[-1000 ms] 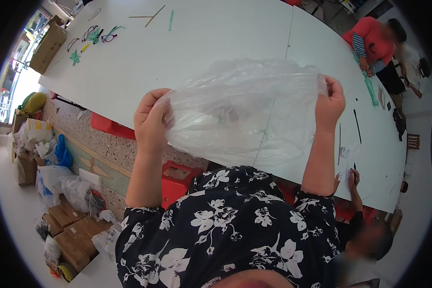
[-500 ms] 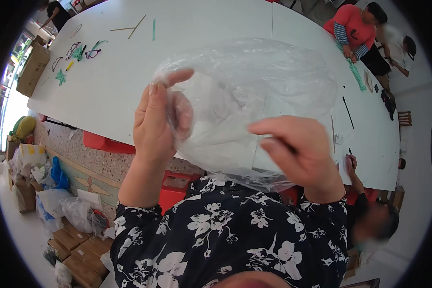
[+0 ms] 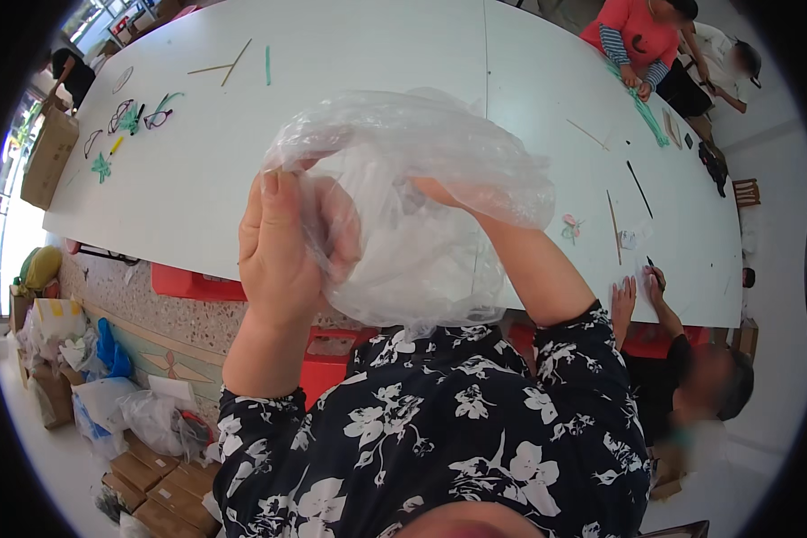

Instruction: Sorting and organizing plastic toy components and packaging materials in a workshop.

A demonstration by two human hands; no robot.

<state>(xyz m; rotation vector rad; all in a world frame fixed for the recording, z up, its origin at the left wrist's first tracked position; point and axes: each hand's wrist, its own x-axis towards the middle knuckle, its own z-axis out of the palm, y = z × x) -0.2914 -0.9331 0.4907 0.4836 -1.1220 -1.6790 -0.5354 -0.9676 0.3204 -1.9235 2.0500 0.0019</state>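
A large clear plastic bag (image 3: 421,278) hangs crumpled over the table's near edge, in front of my chest. My left hand (image 3: 287,224) grips its left side, the thumb outside and the curled fingers showing through the film. My right hand (image 3: 435,190) reaches in from the right at the bag's middle. Folds of plastic cover most of that hand, so its fingers are hidden. I cannot tell whether it is inside the bag or behind a fold.
On the white table (image 3: 377,54) lie eyeglasses (image 3: 158,117), green strips (image 3: 100,167) and thin sticks (image 3: 613,227). A person in red (image 3: 637,36) works at the far right; another person's hand (image 3: 656,282) holds a pen nearer by. Cardboard boxes (image 3: 166,498) stand on the floor at left.
My right hand has moved left and away from me, from in front of the bag to among its folds. The bag has bunched up and its right end has drawn inward. My left hand keeps its grip.
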